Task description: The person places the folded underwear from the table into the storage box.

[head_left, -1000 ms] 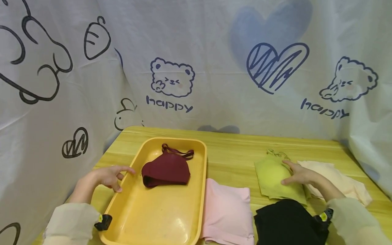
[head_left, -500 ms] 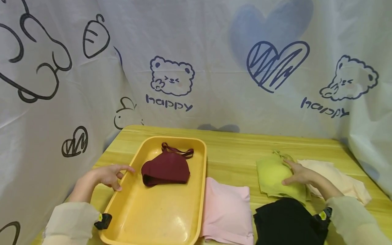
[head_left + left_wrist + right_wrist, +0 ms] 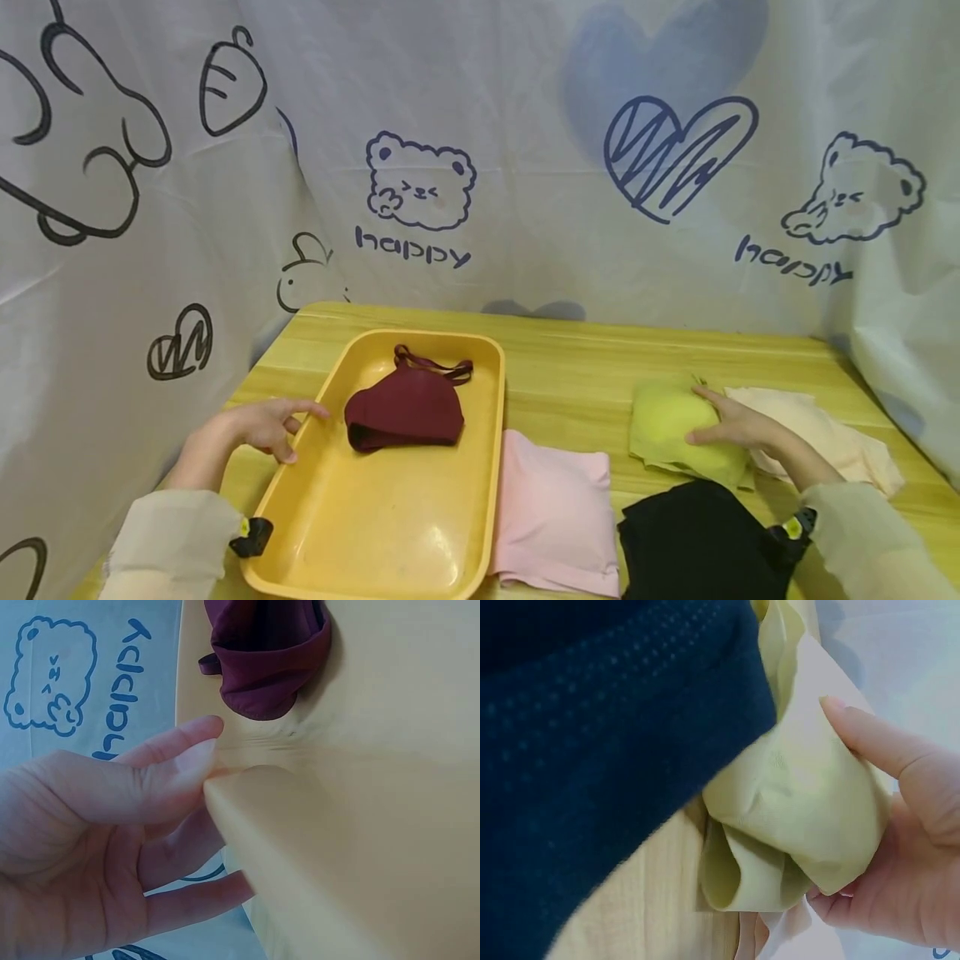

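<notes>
My left hand [image 3: 258, 425] holds the left rim of a yellow tray [image 3: 382, 517]; in the left wrist view the thumb and fingers lie on either side of that rim. Inside the tray, towards its far end, lies a folded maroon bra [image 3: 408, 408] with thin straps. On the table to the right, my right hand [image 3: 738, 423] grips a yellow-green bra [image 3: 663, 425]. The right wrist view shows the thumb on top of its cloth [image 3: 802, 795] and the other fingers mostly hidden behind it. The strap end is largely out of sight.
A pink bra-like garment [image 3: 558, 517] lies against the tray's right side. Nearer me is a black garment [image 3: 697, 542], close below the yellow-green bra. A cream garment [image 3: 832, 433] lies beneath and beyond my right forearm. White printed curtains [image 3: 540, 233] stand behind the table.
The yellow-green bra has shifted slightly right and bunched towards my right hand, and its strings have mostly gone from sight. My left hand and the tray keep their places; the head view tilts slightly.
</notes>
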Motion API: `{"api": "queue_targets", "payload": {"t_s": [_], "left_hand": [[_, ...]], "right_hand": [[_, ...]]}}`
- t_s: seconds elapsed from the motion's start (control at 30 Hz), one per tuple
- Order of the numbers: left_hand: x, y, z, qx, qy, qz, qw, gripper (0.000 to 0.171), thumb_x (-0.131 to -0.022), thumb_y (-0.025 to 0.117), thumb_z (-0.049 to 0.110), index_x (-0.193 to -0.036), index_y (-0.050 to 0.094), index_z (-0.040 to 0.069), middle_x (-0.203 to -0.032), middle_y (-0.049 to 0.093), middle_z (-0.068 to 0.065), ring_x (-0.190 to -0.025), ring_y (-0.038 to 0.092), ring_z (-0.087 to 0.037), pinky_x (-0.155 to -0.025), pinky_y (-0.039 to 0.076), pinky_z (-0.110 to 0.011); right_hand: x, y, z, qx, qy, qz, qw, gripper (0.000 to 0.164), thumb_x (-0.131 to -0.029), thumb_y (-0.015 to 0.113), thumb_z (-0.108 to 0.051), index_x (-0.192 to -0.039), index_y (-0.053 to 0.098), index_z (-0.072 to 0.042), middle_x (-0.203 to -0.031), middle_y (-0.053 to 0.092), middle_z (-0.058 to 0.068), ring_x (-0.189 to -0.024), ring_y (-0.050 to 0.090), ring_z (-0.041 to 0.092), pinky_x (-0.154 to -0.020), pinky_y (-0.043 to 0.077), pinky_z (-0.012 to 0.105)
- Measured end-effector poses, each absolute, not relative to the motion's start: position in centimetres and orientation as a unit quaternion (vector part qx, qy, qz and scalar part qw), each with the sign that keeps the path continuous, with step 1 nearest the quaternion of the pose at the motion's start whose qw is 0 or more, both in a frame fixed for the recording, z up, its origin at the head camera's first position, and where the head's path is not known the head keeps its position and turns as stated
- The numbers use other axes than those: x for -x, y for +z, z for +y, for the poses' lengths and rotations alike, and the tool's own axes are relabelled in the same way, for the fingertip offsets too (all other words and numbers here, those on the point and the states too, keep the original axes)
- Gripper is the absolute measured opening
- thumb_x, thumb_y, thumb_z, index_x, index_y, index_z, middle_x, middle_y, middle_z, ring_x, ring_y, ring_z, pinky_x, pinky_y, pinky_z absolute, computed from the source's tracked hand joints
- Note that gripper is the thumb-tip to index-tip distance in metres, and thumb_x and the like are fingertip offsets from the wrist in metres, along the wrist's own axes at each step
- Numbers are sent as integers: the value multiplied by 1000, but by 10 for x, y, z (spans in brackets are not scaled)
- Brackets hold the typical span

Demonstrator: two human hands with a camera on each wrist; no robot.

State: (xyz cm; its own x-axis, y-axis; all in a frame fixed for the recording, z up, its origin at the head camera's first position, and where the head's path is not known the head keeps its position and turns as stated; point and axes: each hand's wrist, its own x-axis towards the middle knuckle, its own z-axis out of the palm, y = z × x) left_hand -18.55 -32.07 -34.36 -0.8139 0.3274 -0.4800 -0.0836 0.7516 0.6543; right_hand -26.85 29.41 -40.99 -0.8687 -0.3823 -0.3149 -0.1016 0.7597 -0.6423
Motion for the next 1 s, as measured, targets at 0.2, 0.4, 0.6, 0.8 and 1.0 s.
{"api": "queue_targets", "payload": {"t_s": [0.2, 0.4, 0.6, 0.8, 1.0], "left_hand": [[187, -342, -321, -65, 329, 896, 291, 66, -69, 66, -9, -129, 41, 0, -113, 43, -38, -51, 29, -10, -50, 31, -20], [188, -344, -321, -59, 338, 889, 302, 66, -69, 64, -9, -129, 39, 0, -119, 39, -41, -53, 33, -10, -49, 30, -19], [189, -347, -321, -60, 347, 885, 304, 67, -68, 63, -11, -129, 40, 0, -107, 50, -27, -50, 32, -9, -49, 29, -18], [188, -347, -321, -64, 349, 885, 302, 67, -68, 62, -11, -129, 39, -1, -88, 52, -12, -50, 31, -8, -49, 28, -18], [188, -347, -320, -71, 348, 885, 301, 66, -68, 63, -11, -129, 38, -2, -84, 51, -10, -52, 37, -9, -48, 28, -18]], "right_hand": [[268, -408, 293, 137, -373, 899, 185, 92, -83, 64, -31, -144, 4, 2, -143, 0, 35, -125, 3, 58, -92, 16, 70], [266, -408, 291, 145, -415, 884, 162, 84, -86, 61, -26, -145, 7, -2, -144, 3, 32, -126, 8, 56, -90, 20, 69], [263, -410, 293, 160, -424, 881, 135, 76, -87, 59, -24, -144, 13, -3, -145, 5, 30, -127, 8, 54, -89, 20, 69], [262, -410, 287, 183, -443, 871, 105, 70, -90, 56, -20, -144, 15, -2, -145, 7, 30, -128, 7, 54, -90, 20, 69], [258, -406, 273, 205, -464, 857, 93, 65, -92, 53, -15, -143, 17, 0, -146, 7, 27, -131, 2, 51, -93, 17, 70]]}}
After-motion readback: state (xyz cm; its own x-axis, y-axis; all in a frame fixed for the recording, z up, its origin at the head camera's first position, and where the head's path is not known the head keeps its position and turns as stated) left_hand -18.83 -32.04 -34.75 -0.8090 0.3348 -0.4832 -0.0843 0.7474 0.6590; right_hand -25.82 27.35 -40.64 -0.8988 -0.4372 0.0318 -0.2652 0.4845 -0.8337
